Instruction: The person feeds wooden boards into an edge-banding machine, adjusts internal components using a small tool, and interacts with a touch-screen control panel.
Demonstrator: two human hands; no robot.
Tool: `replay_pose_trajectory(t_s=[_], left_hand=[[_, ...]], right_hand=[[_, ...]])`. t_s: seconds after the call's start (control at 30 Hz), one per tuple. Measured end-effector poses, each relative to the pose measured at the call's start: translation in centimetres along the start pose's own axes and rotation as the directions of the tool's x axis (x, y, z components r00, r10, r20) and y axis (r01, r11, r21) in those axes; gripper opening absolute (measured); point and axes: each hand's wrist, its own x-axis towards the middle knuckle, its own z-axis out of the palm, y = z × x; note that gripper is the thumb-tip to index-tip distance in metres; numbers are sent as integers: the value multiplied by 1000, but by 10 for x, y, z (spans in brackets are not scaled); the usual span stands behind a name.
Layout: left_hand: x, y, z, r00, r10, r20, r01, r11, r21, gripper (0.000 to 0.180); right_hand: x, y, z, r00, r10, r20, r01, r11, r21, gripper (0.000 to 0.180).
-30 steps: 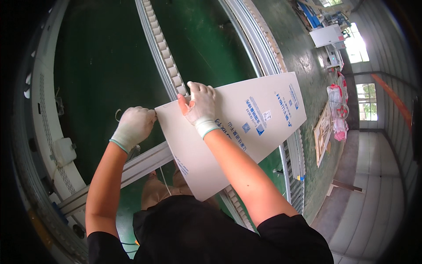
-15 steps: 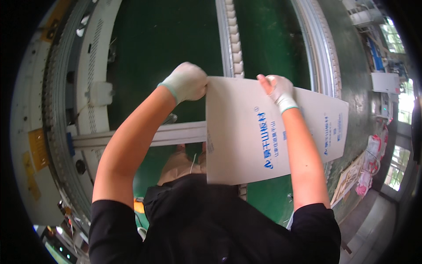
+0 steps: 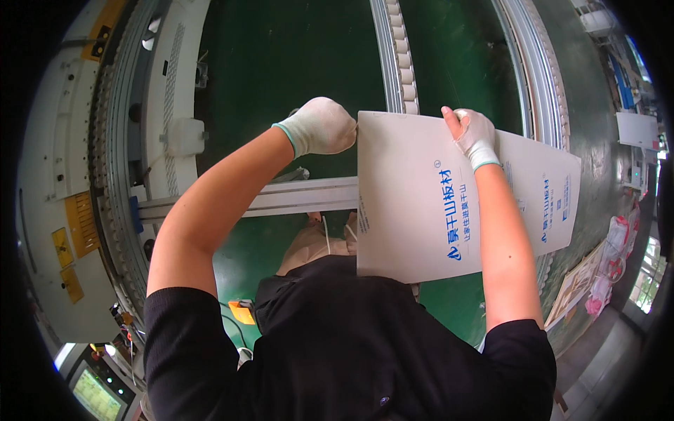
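Note:
A pale board (image 3: 407, 196) with blue printing stands tilted in front of me, to the right of my middle. My right hand (image 3: 474, 133), in a white glove with bare fingertips, is closed over its far edge. The forearm crosses the printed face, and the fingers behind the board are hidden. My left hand (image 3: 323, 126), gloved in white with a green cuff, is a closed fist at the board's far left corner. Its knuckles meet the left edge. A small dark bit shows behind this fist, too little to name.
A metal rail (image 3: 302, 195) runs crosswise beyond my body. A roller track (image 3: 400, 56) leads away behind the board, and another rail (image 3: 537, 77) lies farther right. A long white machine (image 3: 168, 98) lines the left. Wrapped pink-and-white bundles (image 3: 607, 266) lie at the right.
The whole view has shifted, so the rails, board and both hands appear farther right. The right hand keeps its hold on the board, and the left fist remains by the corner.

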Motion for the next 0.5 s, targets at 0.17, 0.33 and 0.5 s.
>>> replay_pose_trajectory(t_s=[0.17, 0.33, 0.5], left_hand=[[-86, 44, 47, 950, 310, -35, -308, 913, -269, 18], [-130, 38, 76, 860, -400, -318, 30, 661, -750, 17], [-80, 42, 59, 704, -467, -534, -14, 743, -669, 36]], right_hand=[[15, 15, 3, 991, 51, -126, -47, 998, 32, 67], [19, 26, 6, 996, 16, -93, -9, 997, 70, 69], [16, 27, 5, 998, 26, -62, -20, 994, 105, 68]])
